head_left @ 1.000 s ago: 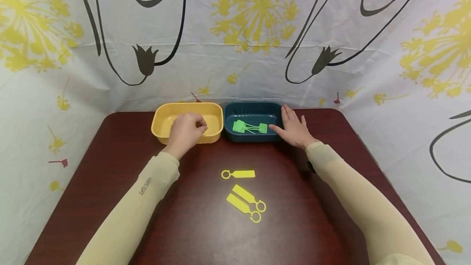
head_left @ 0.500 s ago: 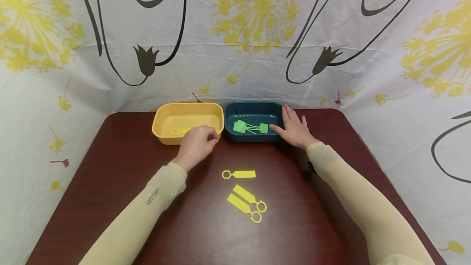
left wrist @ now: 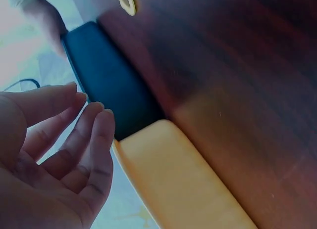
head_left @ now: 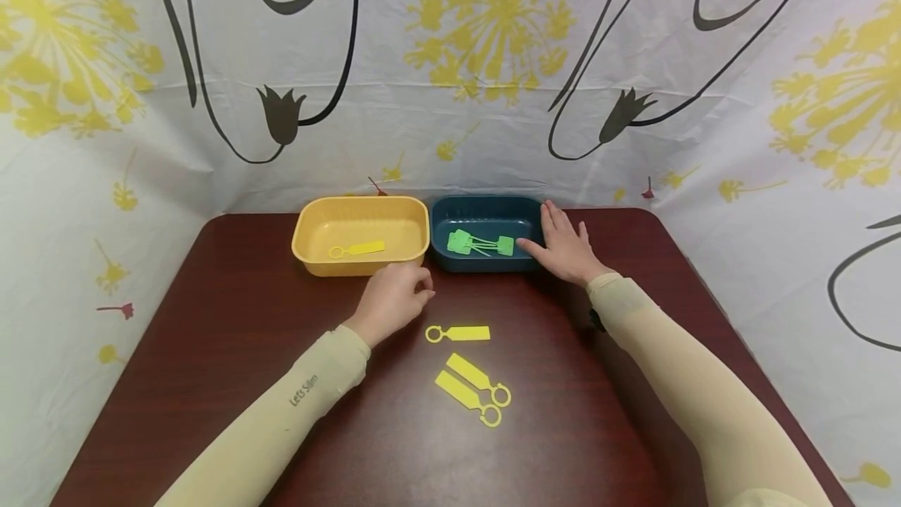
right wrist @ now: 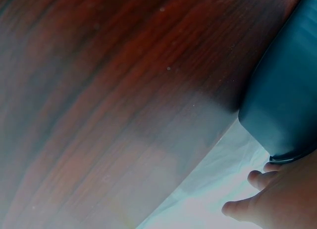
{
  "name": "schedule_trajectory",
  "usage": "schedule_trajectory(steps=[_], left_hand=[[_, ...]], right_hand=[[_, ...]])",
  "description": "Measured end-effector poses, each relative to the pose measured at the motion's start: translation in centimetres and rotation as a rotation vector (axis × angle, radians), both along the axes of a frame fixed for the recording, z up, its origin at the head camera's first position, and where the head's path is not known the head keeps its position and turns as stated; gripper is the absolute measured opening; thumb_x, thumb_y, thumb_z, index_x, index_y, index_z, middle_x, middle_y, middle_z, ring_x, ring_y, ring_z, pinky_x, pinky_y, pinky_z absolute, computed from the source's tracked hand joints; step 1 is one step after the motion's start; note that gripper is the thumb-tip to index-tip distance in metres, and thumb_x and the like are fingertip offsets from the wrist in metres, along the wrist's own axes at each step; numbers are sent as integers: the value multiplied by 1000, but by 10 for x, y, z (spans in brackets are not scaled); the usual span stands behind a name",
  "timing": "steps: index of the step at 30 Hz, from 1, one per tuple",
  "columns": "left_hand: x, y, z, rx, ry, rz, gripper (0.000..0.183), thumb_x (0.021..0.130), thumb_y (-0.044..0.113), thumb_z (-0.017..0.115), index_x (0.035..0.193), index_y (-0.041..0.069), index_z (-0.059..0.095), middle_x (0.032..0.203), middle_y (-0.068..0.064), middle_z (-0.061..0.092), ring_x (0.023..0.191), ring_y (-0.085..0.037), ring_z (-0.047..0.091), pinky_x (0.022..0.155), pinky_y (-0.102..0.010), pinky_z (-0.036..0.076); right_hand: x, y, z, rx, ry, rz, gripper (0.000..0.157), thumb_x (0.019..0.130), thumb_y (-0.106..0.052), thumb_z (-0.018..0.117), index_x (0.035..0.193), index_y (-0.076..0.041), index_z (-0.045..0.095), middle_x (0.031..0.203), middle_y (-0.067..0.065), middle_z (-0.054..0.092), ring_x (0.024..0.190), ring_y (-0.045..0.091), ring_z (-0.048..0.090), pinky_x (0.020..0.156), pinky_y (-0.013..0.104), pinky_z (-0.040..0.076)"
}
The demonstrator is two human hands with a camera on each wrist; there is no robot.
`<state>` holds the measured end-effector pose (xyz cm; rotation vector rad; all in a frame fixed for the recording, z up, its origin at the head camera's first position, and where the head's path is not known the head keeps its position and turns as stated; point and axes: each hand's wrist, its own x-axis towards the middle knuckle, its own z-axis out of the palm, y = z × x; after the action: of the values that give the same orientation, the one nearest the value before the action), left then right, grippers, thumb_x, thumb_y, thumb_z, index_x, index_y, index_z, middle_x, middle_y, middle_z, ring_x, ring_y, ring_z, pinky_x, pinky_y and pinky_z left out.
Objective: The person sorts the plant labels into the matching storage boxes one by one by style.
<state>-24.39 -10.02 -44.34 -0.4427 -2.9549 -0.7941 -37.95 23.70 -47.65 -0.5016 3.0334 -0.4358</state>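
My left hand (head_left: 394,300) is over the table just in front of the yellow bin (head_left: 303,253), near a loose yellow ring-ended tag (head_left: 469,333). Its fingers are loosely bent, and the left wrist view shows nothing between them. Two more yellow tags (head_left: 470,371) lie side by side, nearer the front. Inside the yellow bin rests one yellow tag (head_left: 367,247). My right hand (head_left: 566,249) rests with spread, straight fingers against the right end of the dark blue bin (head_left: 486,263). Several green tags (head_left: 461,242) with thin stems lie in that blue bin.
Both bins stand end to end at the back of the dark red wood table (head_left: 563,413). Behind them and at the sides hangs a white cloth (head_left: 394,100) printed with flowers.
My left hand has drawn back from over the yellow bin, toward the front and right. The yellow tag lying in that bin has come into view. My right hand stays in place.
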Motion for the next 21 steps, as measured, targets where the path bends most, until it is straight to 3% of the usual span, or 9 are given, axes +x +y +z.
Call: schedule_trajectory(steps=[10, 21], left_hand=[[9, 19, -14, -71, -28, -134, 14, 87, 25, 82, 96, 17, 76, 80, 6, 58, 74, -13, 55, 67, -27, 49], [15, 28, -27, -124, -53, -193, 22, 88, 31, 80, 105, 17, 75, 89, 2, 63, 79, -12, 54, 70, -29, 50]], right_hand=[[0, -1, 1, -1, 6, 3, 108, 92, -80, 35, 161, -4, 0, 169, 11, -5, 154, 30, -3, 114, 68, -5], [-1, 0, -1, 4, 7, 4, 108, 92, -81, 34, 161, -6, -1, 169, 10, -6, 154, 29, -4, 114, 68, -6]])
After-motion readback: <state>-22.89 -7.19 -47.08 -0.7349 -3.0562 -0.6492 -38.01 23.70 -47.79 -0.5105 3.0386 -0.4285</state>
